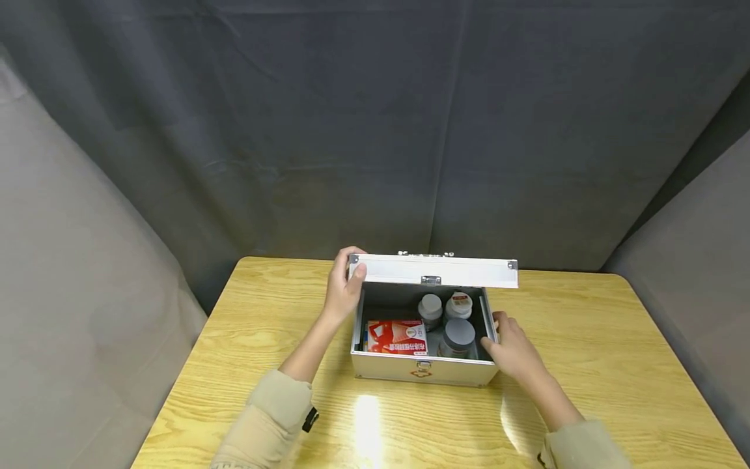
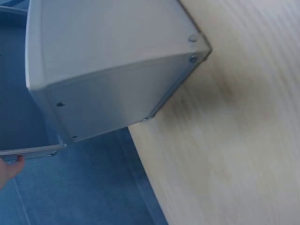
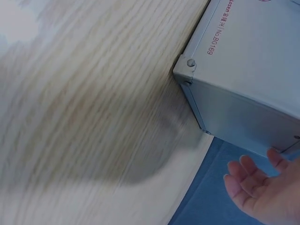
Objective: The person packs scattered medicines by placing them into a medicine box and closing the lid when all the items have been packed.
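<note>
In the head view a silver first-aid case (image 1: pixel 387 367) stands on the table with its lid (image 1: pixel 398 269) raised. My left hand (image 1: pixel 344 286) grips the left end of the lid, thumb on the front face and fingers behind. The right hand (image 1: pixel 512 348) is at the case's right wall, its thumb at the rim; in the right wrist view its other fingers (image 3: pixel 246 180) are loosely bent beside the wall. Inside the case lie a red and white medicine box (image 1: pixel 397 337) at left and three bottles at right: grey-capped (image 1: pixel 459 333), white-capped (image 1: pixel 430 306) and label-topped (image 1: pixel 459 304).
The case sits on a light wooden table (image 1: pixel 263 312), toward its far edge. A dark curtain (image 1: pixel 351 130) hangs right behind that edge. Pale grey cloth (image 1: pixel 88 293) stands at the left side, and more (image 1: pixel 691 260) at the right.
</note>
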`<state>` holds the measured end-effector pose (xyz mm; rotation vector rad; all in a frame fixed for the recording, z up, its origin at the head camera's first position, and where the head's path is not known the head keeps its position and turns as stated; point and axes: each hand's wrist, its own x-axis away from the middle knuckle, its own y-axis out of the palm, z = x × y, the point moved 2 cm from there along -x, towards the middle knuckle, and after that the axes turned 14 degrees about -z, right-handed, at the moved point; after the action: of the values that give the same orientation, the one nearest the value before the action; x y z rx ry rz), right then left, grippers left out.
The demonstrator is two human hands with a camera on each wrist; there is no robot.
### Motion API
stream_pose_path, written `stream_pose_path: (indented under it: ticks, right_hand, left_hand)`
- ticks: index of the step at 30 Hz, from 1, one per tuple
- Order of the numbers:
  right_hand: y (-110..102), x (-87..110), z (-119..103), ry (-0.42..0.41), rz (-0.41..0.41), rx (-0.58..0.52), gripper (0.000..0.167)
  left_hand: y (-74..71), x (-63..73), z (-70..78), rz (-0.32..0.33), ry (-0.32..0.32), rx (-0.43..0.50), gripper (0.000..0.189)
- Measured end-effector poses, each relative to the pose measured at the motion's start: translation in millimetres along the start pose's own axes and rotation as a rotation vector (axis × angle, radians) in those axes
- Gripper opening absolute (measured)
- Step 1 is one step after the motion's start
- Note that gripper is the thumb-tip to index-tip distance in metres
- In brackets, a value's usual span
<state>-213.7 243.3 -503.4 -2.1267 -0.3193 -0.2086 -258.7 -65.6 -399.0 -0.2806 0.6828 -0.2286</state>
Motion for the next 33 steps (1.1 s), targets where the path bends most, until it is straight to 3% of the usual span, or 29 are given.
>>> stream_pose_path:
  ticks: [5,8,11,15,21,24,27,33]
  right_hand:
    - [0,3.8,3,-0.039,0.049,-0.098,0.050]
    - [-2,8.5,4,-0.088,0.106,-0.227,0.041]
    - [-8,14.2,1,-0.114,0.162,-0.401,0.035]
    - [-22,20.6,-10,-0.134,0.232,-0.637,0.042]
    - [-39,27.4,-34,-0.323,0.252,-0.982,0.028]
    - [-44,30.4,-43,-0.381,0.219,-1.001,0.032]
    - [-47,31.8,-51,-0.373,0.198,-0.975,0.048]
    - [-50,34.8,-63,-0.230,0.173,-0.884,0.064]
  left_hand:
    - [5.0,8.9,-1.2,0.010,0.092,-0.033,0.060]
    - [6.7,12.8,-1.6,0.011,0.139,-0.046,0.050]
    - [8.3,15.9,-2.3,0.008,0.191,-0.071,0.040]
    - [9.3,20.2,-4.3,0.026,0.242,-0.098,0.036]
    - [9.9,25.6,-7.2,0.032,0.274,-0.115,0.036]
    - [10.6,28.0,-8.3,0.026,0.277,-0.119,0.038]
    - [11.5,29.8,-8.8,0.026,0.285,-0.126,0.040]
    - [13.1,33.3,-9.0,0.025,0.301,-0.139,0.046]
